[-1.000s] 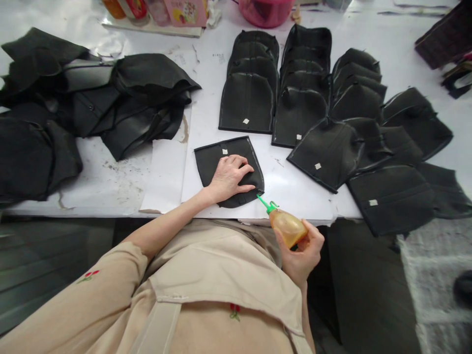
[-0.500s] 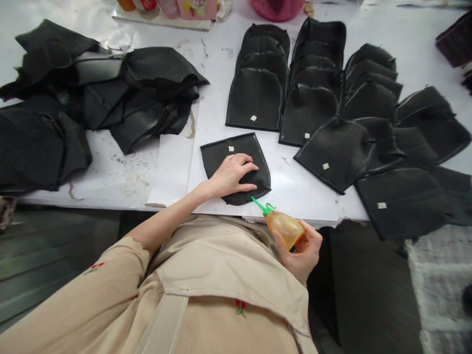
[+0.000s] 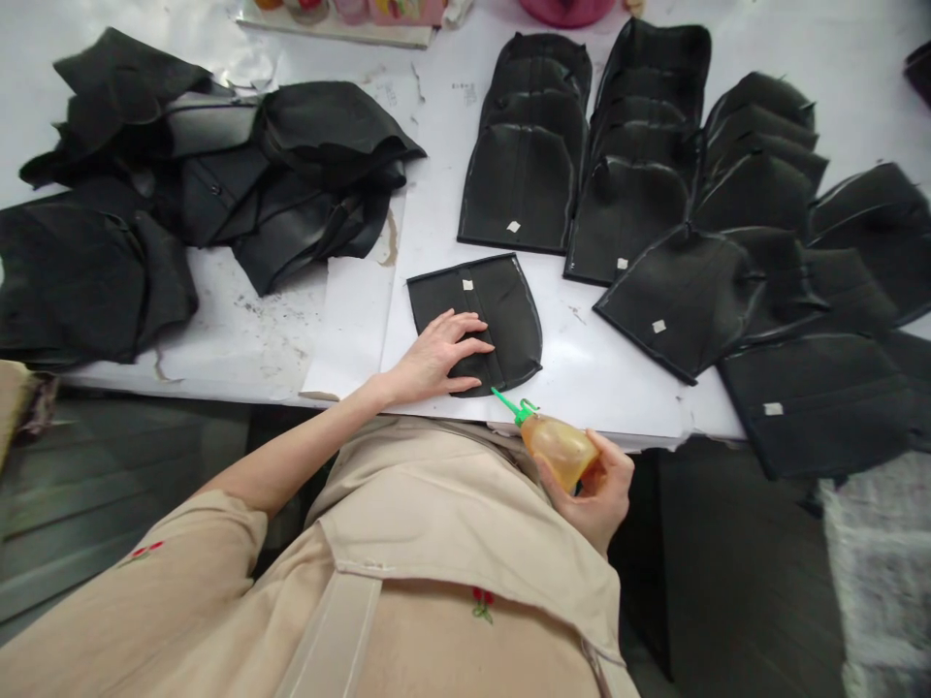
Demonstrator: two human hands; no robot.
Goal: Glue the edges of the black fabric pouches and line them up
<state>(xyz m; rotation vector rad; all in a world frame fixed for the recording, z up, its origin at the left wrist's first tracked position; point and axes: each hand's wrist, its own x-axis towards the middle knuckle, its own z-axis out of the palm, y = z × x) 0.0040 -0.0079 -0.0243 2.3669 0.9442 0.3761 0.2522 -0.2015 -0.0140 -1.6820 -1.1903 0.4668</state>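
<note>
Black panel [image 3: 509, 315], one, lies beneath spread left grip [image 3: 434, 361]; right grip [image 3: 600, 496] pinches one bottle [image 3: 557, 446].

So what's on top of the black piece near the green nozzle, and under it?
The left hand and a small pale tag are on the black piece. White surface shows around it; anything directly underneath is covered, as is the part beneath the hand.

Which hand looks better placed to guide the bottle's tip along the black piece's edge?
Probably the right hand: it holds the bottle, green tip at the edge of the black piece, on which the left hand lies.
</note>
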